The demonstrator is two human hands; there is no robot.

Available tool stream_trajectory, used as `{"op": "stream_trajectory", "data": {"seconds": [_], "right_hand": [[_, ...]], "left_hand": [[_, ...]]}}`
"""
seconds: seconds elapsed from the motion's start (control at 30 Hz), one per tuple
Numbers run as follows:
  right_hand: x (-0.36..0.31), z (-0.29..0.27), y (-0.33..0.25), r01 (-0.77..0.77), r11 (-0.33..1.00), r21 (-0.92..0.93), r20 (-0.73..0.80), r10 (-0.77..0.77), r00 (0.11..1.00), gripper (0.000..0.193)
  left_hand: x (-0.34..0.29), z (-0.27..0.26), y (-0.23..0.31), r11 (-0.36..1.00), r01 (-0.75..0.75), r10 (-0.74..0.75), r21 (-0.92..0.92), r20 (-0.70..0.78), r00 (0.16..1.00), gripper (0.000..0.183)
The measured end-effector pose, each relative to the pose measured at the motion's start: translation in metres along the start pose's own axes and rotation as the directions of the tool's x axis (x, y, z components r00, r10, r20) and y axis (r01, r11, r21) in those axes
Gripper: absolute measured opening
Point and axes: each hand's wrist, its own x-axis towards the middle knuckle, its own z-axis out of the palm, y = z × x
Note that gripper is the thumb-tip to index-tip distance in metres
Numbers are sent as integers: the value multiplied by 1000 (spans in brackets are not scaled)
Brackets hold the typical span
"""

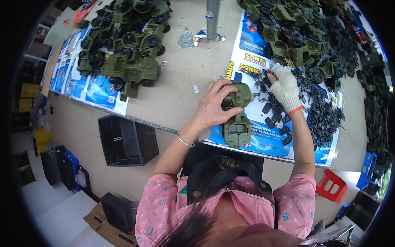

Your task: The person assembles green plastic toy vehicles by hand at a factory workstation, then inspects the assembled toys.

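Note:
My left hand (214, 103) is closed round an olive-green toy military vehicle (238, 131) at the table's front edge, fingers over its far part and thumb across its middle. My right hand (286, 87) wears a white knitted glove with a red cuff band and bare fingertips. It hovers over a heap of small black plastic parts (325, 119), its fingers curled together. Whatever they pinch, if anything, is too small to make out. Between the vehicle and the heap lie several loose black rounded pieces (270, 122).
Green toy vehicles with black wheels are piled at the left (131, 68) and far right (294, 37) on printed sheets (263, 142). A grey post (212, 20) rises from the table (181, 70). Below stand a black crate (125, 140) and a red plastic stool (330, 186).

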Motion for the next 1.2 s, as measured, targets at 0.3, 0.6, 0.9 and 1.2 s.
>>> {"op": "stream_trajectory", "data": {"seconds": [0.3, 0.6, 0.9, 1.2], "right_hand": [[-22, -13, -8, 96, 989, -114, -18, -99, 995, 23], [-67, -48, 42, -366, 927, -86, -10, 366, 930, 26], [-1, -5, 17, -168, 947, -275, 103, 203, 974, 32], [12, -5, 28, -32, 999, -32, 206, 38, 978, 32]], "left_hand": [[3, 16, -5, 996, -90, 90, -13, -10, 996, 57], [-28, 36, 0, 995, -99, 98, -8, -77, 992, 56], [-25, 52, 22, 986, -162, 165, 38, -95, 982, 53], [-32, 49, 24, 996, -91, 93, 22, -121, 988, 58]]}}
